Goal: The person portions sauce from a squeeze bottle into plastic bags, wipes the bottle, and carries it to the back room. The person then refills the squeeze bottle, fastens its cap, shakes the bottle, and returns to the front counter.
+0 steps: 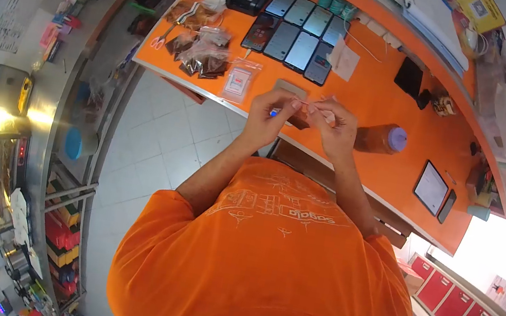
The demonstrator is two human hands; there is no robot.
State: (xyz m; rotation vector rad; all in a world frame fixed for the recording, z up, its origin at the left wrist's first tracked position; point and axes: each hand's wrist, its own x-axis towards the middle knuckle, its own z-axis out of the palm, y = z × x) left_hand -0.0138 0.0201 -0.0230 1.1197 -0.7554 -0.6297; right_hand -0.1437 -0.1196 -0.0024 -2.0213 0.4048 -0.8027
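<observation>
Above the front edge of the orange table [373,64], my left hand [271,113] and my right hand [337,129] meet fingertip to fingertip. Both are closed in a pinch around something small and thin, pale pinkish, too small to name. A crumpled clear piece, perhaps plastic, shows by my right fingers. Beneath the hands lies a flat brownish piece [290,89], partly covered by them. Left of my left hand is a clear zip bag [238,81] with a white and red card inside. A brown bottle [372,139] with a purple lid is right of my right hand.
Several phones [301,49] lie in two rows at the back. Small bags of dark pieces [203,56] and orange-handled scissors [162,40] are at the left. A tablet [432,186] lies at the right. A shelf [415,12] overhangs the table's back.
</observation>
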